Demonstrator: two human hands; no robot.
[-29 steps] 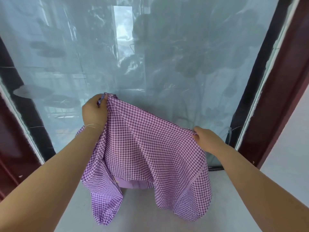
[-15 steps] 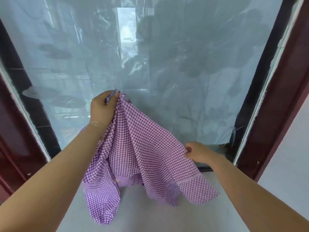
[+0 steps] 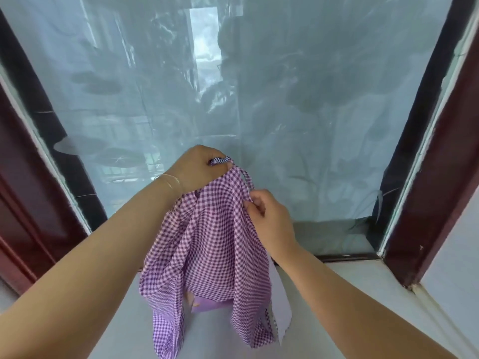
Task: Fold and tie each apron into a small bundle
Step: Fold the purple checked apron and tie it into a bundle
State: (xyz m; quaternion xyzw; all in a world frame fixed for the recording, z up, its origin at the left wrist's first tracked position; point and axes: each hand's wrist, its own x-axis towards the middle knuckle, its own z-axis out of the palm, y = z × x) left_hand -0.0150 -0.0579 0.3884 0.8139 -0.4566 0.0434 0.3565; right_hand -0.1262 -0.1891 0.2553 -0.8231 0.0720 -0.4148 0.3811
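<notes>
While one purple-and-white checked apron is held up in front of a window pane, two hands are seen gripping its top edge. The left hand is raised highest, its fingers curled and clamped on a bunched corner of the cloth, where a short end of checked strap pokes out above the knuckles. The right hand is placed lower and just beside it, its fingers pinched together on the opposite edge of the fabric. One thin loop of strap is seen arching between the two grips. A thin bracelet is worn on the left wrist.

The apron hangs gathered in long vertical folds, its lower ends reaching down near a pale bench; whether they touch it cannot be told. One plain lilac patch is visible low among the folds, and a pale lilac piece hangs at the right side. The pane is covered by crinkled translucent film and is framed by two dark red uprights, one at the left and one at the right.

Compared with half a second earlier, the right hand has been brought up and inward, so that the two hands, then well apart, are now near each other. The cloth, previously stretched in a slanting sheet between them, is now doubled and hangs narrower. The left hand has been shifted rightward, towards the middle of the view.
</notes>
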